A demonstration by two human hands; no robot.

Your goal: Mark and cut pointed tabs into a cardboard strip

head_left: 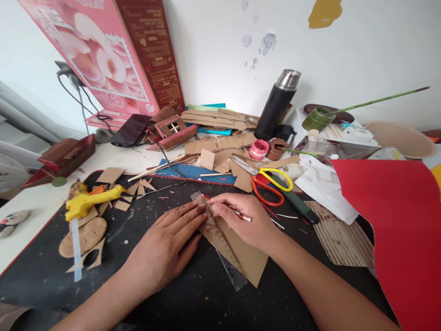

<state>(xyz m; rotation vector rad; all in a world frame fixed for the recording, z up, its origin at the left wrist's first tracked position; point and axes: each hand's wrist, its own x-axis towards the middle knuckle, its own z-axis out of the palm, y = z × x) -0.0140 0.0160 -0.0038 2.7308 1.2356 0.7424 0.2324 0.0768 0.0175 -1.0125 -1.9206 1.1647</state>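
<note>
A clear plastic ruler (225,248) lies slantwise over a piece of brown cardboard (253,262) on the black mat. My left hand (172,236) presses flat on the ruler's upper part, its fingers stretched out. In my right hand (243,214) is a slim pen (244,216), whose rear end sticks out past the fingers. The pen's tip is hidden behind them, close to the ruler's upper edge. Scissors (267,184) with one yellow and one orange-red handle lie just beyond my right hand, next to a dark green cutter (299,207).
A yellow glue gun (93,201) rests at left among cardboard scraps. Corrugated card (339,234) and a red sheet (396,220) sit at right. Behind are open pink (258,149) and brown (276,149) paint jars, a black thermos (275,110) and a small model boat (170,133).
</note>
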